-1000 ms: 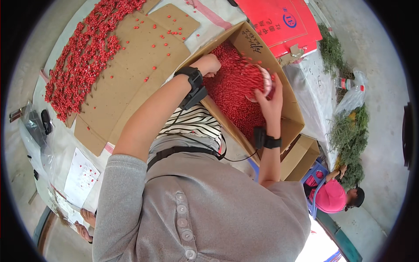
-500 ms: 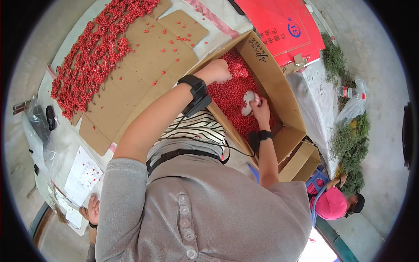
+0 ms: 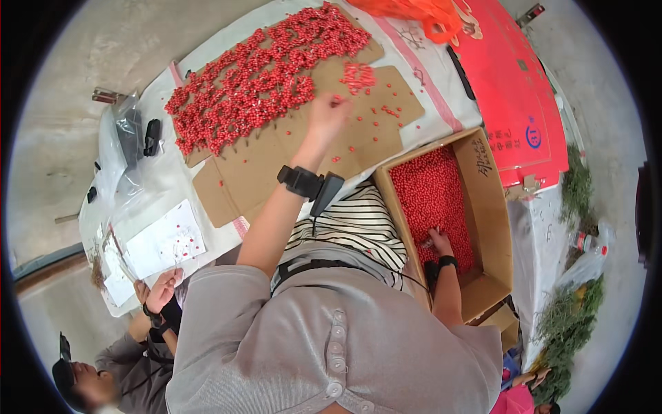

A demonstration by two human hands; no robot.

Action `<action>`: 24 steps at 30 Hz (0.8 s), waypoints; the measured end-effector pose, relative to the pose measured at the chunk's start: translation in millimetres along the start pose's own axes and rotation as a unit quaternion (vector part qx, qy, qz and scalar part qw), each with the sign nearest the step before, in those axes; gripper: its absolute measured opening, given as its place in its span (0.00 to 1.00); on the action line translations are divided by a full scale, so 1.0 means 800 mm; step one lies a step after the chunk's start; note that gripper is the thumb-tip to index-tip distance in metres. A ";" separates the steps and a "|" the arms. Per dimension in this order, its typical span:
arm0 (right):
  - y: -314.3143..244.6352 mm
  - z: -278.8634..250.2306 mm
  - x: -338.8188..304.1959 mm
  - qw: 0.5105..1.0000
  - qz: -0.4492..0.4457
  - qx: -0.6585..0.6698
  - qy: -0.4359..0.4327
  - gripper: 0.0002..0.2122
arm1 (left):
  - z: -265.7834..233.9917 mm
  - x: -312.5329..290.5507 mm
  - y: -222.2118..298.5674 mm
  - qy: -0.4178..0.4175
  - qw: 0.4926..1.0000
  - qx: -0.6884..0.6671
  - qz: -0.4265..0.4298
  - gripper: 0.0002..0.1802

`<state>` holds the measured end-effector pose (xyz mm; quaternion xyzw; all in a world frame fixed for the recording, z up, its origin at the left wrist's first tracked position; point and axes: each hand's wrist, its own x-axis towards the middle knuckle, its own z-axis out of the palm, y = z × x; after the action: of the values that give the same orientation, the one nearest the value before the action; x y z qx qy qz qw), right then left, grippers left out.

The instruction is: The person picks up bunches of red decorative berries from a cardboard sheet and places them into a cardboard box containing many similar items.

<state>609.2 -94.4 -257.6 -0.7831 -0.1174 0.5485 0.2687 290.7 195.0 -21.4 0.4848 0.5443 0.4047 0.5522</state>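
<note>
My left hand (image 3: 327,125), its fingers pinched together, is over the cardboard sheet and holds a sprig of red berries (image 3: 358,77), smeared by motion. Close by on the sheet lies a large spread of red berry sprigs (image 3: 241,96). On the right stands an open cardboard box (image 3: 491,245) with a deep layer of loose red berries (image 3: 429,186). Down among those berries, my right hand (image 3: 440,243) has its fingers curled; a small whitish bit shows at the fingertips, too little to name.
The flattened cardboard (image 3: 258,169) lies on a white cloth with scattered berries. A red carton (image 3: 514,103) stands beyond the box. White paper (image 3: 165,238) is at left, near a co-worker's hand (image 3: 163,290). Greenery (image 3: 569,317) and a plastic bottle (image 3: 583,241) lie at far right.
My left hand has moved from over the box to the cardboard sheet with the sprig. My right hand's white rounded object is now mostly out of sight. The view has shifted left.
</note>
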 end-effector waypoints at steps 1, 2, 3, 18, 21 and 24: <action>0.001 0.002 0.003 1.000 -0.005 -0.005 -0.005 0.24 | -0.011 0.009 -0.010 0.071 0.997 -0.008 -0.005 0.07; 0.013 -0.003 0.017 1.000 0.014 -0.014 0.002 0.27 | -0.012 0.017 -0.017 0.073 0.997 -0.014 -0.002 0.07; 0.015 -0.003 0.023 0.999 0.034 -0.026 0.002 0.29 | -0.016 0.021 -0.024 0.105 0.994 -0.034 -0.024 0.06; 0.062 -0.021 0.058 0.998 -0.006 -0.023 0.066 0.09 | 0.026 0.070 -0.041 0.192 0.942 -0.228 -0.156 0.09; 0.062 -0.015 0.058 0.998 -0.013 -0.026 0.060 0.10 | 0.024 0.067 -0.045 0.210 0.933 -0.254 -0.147 0.08; 0.065 -0.019 0.064 0.996 -0.009 -0.054 0.071 0.11 | 0.029 0.061 -0.038 0.223 0.927 -0.280 -0.112 0.07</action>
<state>636.1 -117.5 -323.1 -0.8324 -0.1340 0.4818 0.2388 315.3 234.3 -62.9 0.1437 0.5689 0.5738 0.5714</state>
